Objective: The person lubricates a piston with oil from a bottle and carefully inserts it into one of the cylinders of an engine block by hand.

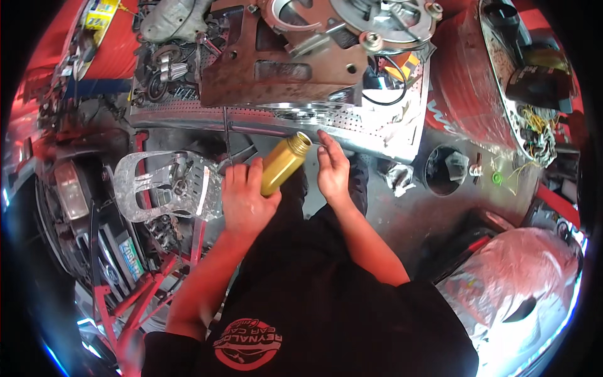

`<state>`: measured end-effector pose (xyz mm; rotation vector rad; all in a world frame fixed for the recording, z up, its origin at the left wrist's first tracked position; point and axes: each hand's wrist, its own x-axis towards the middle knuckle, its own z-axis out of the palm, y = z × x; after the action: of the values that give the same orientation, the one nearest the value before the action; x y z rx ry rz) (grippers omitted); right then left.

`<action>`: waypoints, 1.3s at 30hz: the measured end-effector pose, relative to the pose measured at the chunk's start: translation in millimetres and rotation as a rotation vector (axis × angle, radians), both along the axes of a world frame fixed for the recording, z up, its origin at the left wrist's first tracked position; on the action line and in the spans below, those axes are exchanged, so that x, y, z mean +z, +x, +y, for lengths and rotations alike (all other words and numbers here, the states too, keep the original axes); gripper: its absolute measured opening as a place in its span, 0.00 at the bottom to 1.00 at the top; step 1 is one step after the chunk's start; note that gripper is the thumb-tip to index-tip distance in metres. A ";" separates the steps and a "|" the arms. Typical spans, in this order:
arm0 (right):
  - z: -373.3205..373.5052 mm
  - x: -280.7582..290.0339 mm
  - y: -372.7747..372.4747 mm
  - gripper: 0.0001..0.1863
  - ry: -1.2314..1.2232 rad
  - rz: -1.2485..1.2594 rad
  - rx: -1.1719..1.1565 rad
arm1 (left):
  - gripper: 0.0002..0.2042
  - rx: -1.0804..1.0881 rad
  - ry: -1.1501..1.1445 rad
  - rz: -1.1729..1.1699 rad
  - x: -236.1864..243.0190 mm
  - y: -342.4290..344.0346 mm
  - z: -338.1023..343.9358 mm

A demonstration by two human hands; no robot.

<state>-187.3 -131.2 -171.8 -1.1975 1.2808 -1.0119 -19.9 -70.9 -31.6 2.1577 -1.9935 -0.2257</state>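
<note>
Grey floor point(399, 217) shows beside a perforated metal bench point(188, 115).

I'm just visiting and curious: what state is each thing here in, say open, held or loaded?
Gold bottle: uncapped, tilted, held.
Left hand: closed around the bottle's lower part.
Right hand: loosely open, near the bottle's top.
Bench: loaded with metal parts.
Grey chair: loaded with dark parts.
Black bucket: open-topped.

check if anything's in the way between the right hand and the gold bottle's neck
Nothing visible is in the way: the right hand is open just right of the gold bottle, beside its threaded neck. The left hand grips the bottle lower down, clear of the neck.
</note>
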 end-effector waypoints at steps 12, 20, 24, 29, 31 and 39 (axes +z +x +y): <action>-7.8 15.1 26.3 0.20 0.426 -0.580 -0.139 | 0.36 -0.152 0.159 -0.137 -10.2 21.8 -38.7; -22.2 67.0 -30.3 0.17 -0.309 0.096 0.382 | 0.37 -0.289 0.080 -0.031 -30.0 50.6 -31.2; -44.3 69.0 -50.2 0.18 -0.035 -0.021 0.781 | 0.37 -0.404 0.125 -0.136 -10.7 48.1 -34.4; -32.6 15.4 -41.9 0.19 0.573 -0.634 0.670 | 0.39 -0.473 0.226 -0.332 28.2 31.5 -44.8; -25.5 22.3 -32.3 0.17 0.493 -0.666 0.601 | 0.41 -0.451 0.213 -0.289 26.9 38.1 -42.0; -31.3 49.2 -23.9 0.12 0.019 -0.182 0.681 | 0.40 -0.452 0.111 -0.245 18.1 52.2 -26.9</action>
<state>-211.2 -162.5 -122.6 -1.3565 0.6547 -0.5823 32.3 -97.8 -13.5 1.8368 -2.6532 -0.1427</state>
